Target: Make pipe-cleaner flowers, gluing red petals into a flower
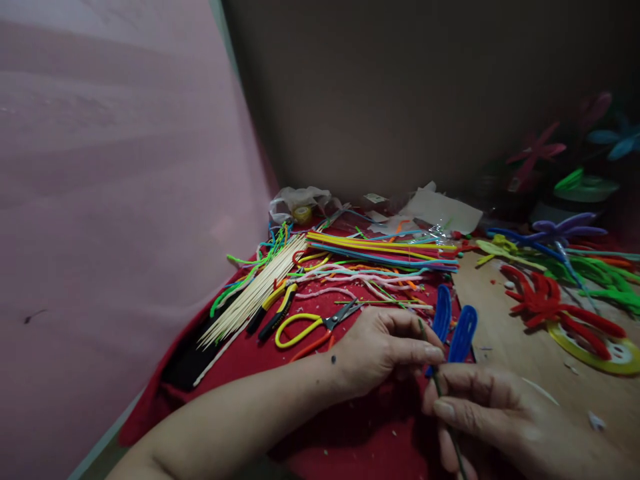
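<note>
Many skewers (265, 283), then pliers (279, 317) and scissors (331, 323), are lying beyond our left hand (377, 348); with it we are pinching a stem (437, 381). Blue loops (463, 335) are showing just past; our right hand (493, 405) is gripping the stem lower, red petals (543, 300) lying beyond.

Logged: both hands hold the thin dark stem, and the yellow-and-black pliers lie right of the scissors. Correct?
No: in the head view, the pliers lie left of the scissors. The left hand and right hand do hold the stem.

Dark stem (438, 387), lower end beyond bottom edge
</note>
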`<state>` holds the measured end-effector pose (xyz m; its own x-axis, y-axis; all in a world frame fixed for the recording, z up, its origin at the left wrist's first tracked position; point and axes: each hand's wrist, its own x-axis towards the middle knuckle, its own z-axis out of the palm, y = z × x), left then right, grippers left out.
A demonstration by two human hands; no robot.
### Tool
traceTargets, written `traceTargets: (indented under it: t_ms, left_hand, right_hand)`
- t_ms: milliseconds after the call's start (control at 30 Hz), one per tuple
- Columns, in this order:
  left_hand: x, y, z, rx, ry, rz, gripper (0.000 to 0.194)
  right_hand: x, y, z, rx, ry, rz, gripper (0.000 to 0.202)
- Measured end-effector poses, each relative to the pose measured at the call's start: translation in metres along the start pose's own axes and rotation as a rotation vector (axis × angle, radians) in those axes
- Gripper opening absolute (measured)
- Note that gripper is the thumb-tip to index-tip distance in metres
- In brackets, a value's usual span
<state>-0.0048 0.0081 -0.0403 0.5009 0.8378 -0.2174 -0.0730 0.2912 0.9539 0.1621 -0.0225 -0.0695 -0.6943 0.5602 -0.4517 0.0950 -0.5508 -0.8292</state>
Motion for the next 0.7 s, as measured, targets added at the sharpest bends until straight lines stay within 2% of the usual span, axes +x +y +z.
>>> traceTargets:
  t_ms: [200,367,500,700]
  left_hand:
    - [-0.001,0.0,0.002,0.053,0.079,0.062,0.015]
    - [-0.001,0.0,0.003,0.023,0.045,0.039,0.014]
    - [0.0,-0.001,0.004,-0.012,0.038,0.033,0.012]
    - [-0.001,0.002,0.006,0.113,0.085,0.031,0.015]
  right_hand:
    - [0.0,-0.001,0.001,-0.017,0.03,-0.096,0.027]
    - [-0.003,-0.011,0.006,-0.042,0.095,-0.157,0.029]
    - [-0.002,-0.015,0.009,0.001,0.109,-0.11,0.03]
    - [0.002,-0.022,0.017,0.031,0.129,-0.019,0.03]
